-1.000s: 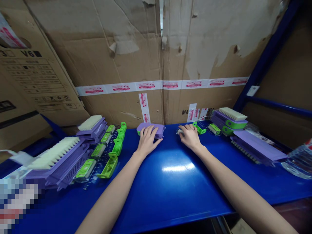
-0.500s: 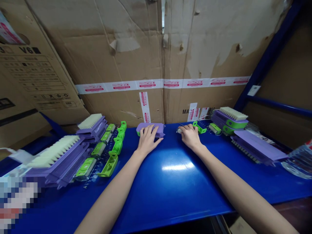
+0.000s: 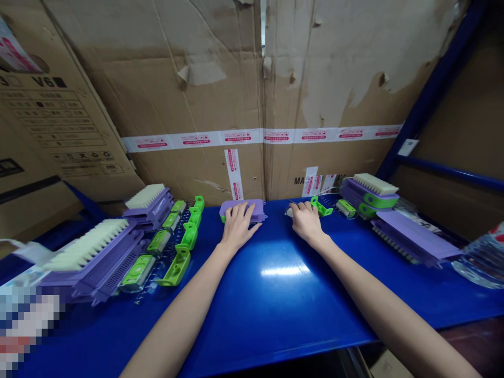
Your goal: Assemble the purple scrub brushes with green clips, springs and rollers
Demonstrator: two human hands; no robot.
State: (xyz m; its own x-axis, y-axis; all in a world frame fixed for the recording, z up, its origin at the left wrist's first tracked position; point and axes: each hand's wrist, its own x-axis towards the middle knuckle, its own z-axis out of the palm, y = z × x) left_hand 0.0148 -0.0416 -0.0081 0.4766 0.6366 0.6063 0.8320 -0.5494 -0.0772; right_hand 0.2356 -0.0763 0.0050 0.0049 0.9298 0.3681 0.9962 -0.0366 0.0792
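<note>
- One bare left hand (image 3: 238, 224), fingers spread, rests on a purple rectangular plastic part (image 3: 259, 209) beneath it, perhaps steadying it.
- Right hand (image 3: 306, 221) curls against a small pale piece (image 3: 289, 212); hold unclear.

glossy blue tabletop (image 3: 283, 315) beneath purple brushes (image 3: 418, 233), green brackets (image 3: 177, 268) and a clear bottle (image 3: 481, 257)
</note>
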